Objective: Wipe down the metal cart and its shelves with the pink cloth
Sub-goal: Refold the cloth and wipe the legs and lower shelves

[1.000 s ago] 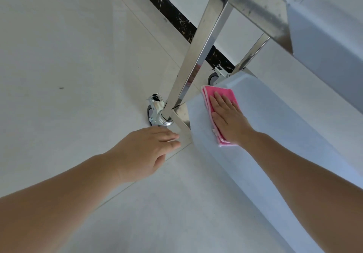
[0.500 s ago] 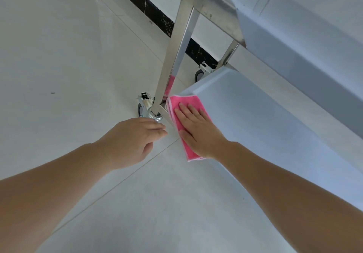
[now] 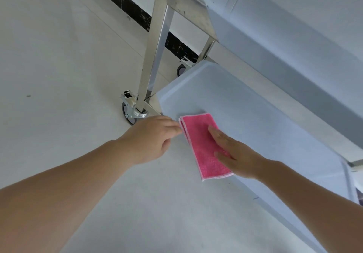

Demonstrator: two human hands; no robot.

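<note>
no readable text, labels, brands, numbers or signs anywhere

Two bare hands, left (image 3: 151, 137) and right (image 3: 234, 154), were in view beside one folded pink cloth (image 3: 202, 146). One metal cart (image 3: 157, 42) showed two shelves, lower (image 3: 245, 103) and upper (image 3: 275, 27), two upright legs and two caster wheels, near (image 3: 128, 113) and far (image 3: 181, 69).

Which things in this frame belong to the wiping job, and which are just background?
Job:
pink cloth, flat on the bottom shelf
right hand, pressing the cloth
left hand, at the cloth's edge
cart leg
upper shelf

Background:
floor
black skirting
</note>
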